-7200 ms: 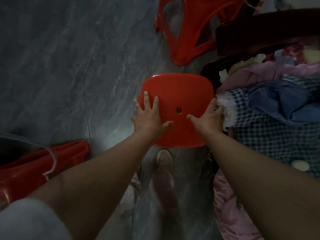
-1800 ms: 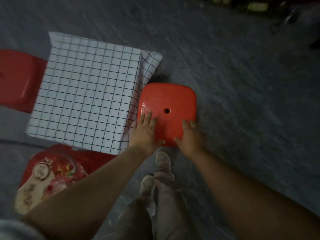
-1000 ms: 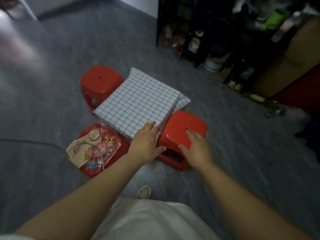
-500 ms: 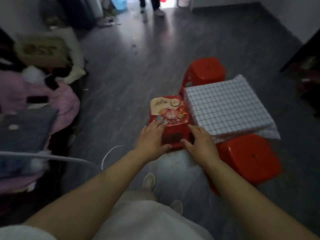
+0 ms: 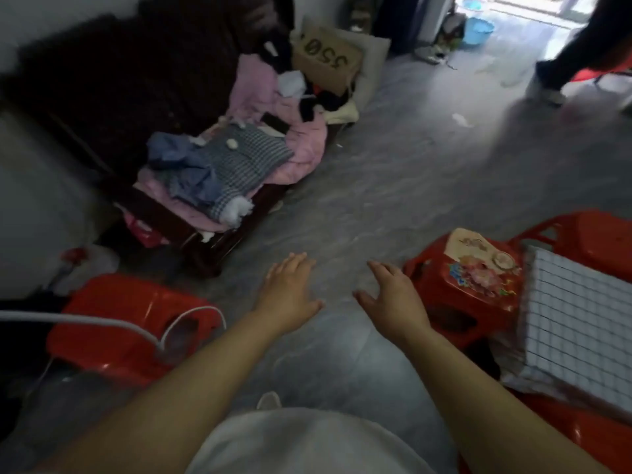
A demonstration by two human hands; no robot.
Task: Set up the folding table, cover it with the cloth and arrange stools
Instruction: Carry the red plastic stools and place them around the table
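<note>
The low table under its white checked cloth [image 5: 578, 323] stands at the right edge. Red stools surround it: one with a flowered picture on its seat [image 5: 475, 271] at its left, one behind [image 5: 595, 234], one at the bottom right [image 5: 581, 425]. Another red stool [image 5: 130, 319] lies on its side at the left with a white cable [image 5: 102, 323] over it. My left hand [image 5: 287, 289] and my right hand [image 5: 393, 295] hover above the grey floor, fingers spread, holding nothing. The right hand is just left of the flowered stool, apart from it.
A dark sofa [image 5: 219, 227] piled with pink and checked clothes and a cardboard box [image 5: 328, 59] stands at the back left. Another person's legs [image 5: 561, 70] and a blue basin [image 5: 477, 29] are at the top right. Bare grey floor [image 5: 393, 172] lies between.
My view has swung left from the table toward the sofa. Both hands have come off the flowered stool and now hang open over the floor. The tipped stool has come into view.
</note>
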